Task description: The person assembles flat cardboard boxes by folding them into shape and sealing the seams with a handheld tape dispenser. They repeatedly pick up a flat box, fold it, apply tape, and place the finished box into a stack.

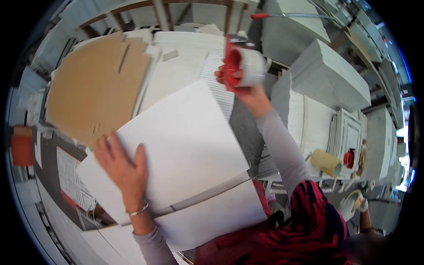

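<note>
A large white panel (185,141) lies flat and turned at an angle in front of me. Along its near side a narrow gap separates it from a second white piece (216,216) close to my body. My left hand (123,172) rests on the panel's left part, fingers spread and palm down. Raised beyond the panel's right corner, my right hand (252,96) grips a red tape dispenser (230,70) carrying a wide roll of clear or whitish tape (254,67). Slight motion blur covers the dispenser, and its cutting end is not clear.
Brown cardboard (97,84) lies at the far left, beside a white ribbed sheet (190,42). Tall white slab stacks (331,73) stand to the right. A yellowish tape roll (326,162) and a red object (349,158) sit there. At lower right, another person's gloved hand (364,205) holds a tape roll.
</note>
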### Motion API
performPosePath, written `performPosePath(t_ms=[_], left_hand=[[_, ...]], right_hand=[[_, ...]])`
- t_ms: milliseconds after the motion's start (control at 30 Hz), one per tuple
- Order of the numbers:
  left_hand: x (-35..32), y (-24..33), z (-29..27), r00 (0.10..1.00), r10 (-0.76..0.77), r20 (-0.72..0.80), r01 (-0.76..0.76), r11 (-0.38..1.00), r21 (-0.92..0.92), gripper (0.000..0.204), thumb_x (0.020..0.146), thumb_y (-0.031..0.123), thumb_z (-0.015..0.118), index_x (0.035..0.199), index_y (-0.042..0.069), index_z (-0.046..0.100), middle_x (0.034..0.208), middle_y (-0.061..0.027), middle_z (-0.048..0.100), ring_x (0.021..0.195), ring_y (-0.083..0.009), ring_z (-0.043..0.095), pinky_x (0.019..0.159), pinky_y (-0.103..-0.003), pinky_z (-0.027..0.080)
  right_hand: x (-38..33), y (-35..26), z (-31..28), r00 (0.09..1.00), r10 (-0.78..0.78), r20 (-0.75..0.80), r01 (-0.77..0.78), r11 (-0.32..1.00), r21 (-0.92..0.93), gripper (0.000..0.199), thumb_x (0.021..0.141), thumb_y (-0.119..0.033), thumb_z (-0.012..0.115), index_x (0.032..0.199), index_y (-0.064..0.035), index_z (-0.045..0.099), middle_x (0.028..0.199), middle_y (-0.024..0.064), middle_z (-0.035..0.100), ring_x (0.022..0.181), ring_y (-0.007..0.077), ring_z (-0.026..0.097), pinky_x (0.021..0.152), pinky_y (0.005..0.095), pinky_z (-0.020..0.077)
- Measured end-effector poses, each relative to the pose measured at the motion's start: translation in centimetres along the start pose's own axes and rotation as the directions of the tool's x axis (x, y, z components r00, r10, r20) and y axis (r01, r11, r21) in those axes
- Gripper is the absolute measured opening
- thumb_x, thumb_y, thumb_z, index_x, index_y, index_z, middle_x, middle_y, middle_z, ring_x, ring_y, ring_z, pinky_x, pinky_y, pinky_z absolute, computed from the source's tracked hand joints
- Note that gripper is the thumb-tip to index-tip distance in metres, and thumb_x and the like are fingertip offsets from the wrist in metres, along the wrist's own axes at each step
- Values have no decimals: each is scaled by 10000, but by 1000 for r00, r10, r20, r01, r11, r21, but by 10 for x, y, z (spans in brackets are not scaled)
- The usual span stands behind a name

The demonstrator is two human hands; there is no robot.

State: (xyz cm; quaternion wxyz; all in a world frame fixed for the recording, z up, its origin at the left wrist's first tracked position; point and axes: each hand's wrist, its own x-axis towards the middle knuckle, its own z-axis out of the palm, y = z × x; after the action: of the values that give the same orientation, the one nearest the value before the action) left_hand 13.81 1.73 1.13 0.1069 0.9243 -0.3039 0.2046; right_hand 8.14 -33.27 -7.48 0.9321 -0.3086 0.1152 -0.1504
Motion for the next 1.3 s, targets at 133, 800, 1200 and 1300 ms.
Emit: performPosePath(t_ms=[133, 800, 1200, 1300], left_hand=[[11, 10, 11, 999, 9, -48, -9, 1000, -1, 629, 788, 340, 655, 1267, -22, 470, 1286, -264, 418, 1220, -438, 357, 1050, -532, 253], [-130, -3, -57, 956, 266, 125, -216, 924, -314, 511, 742, 307, 698, 1210, 145, 573, 1382, -217, 368, 1310, -381, 311, 1080, -588, 190], [-121, -6, -45, 974, 223, 46, -195, 921, -337, 430, 703, 195, 740, 1119, 168, 633, 1369, -206, 401, 1301, -394, 328, 1053, -605, 233], [-120, -10, -45, 978, 204, 41, -177, 921, -347, 416, 707, 209, 739, 1109, 169, 640, 1355, -191, 418, 1287, -383, 348, 1051, -598, 239]], right_hand=[[-23, -31, 100, 945, -16, 326, 176, 867, -466, 508, 725, -109, 504, 1163, 147, 521, 1043, 193, 629, 1002, 256, 608, 861, 334, 496], [2, 35, 138, 996, 13, 83, 69, 439, -896, 241, 771, -145, 641, 947, 18, 665, 806, 25, 646, 695, 103, 571, 649, 269, 457], [-12, 45, 166, 985, -58, 162, 170, 478, -862, 181, 712, -35, 571, 870, 32, 629, 709, 39, 612, 630, 116, 556, 586, 263, 448], [-49, 50, 195, 869, -160, 467, 494, 302, -815, 510, 654, 44, 537, 1160, 4, 585, 1005, 111, 616, 886, 178, 583, 818, 257, 455]])
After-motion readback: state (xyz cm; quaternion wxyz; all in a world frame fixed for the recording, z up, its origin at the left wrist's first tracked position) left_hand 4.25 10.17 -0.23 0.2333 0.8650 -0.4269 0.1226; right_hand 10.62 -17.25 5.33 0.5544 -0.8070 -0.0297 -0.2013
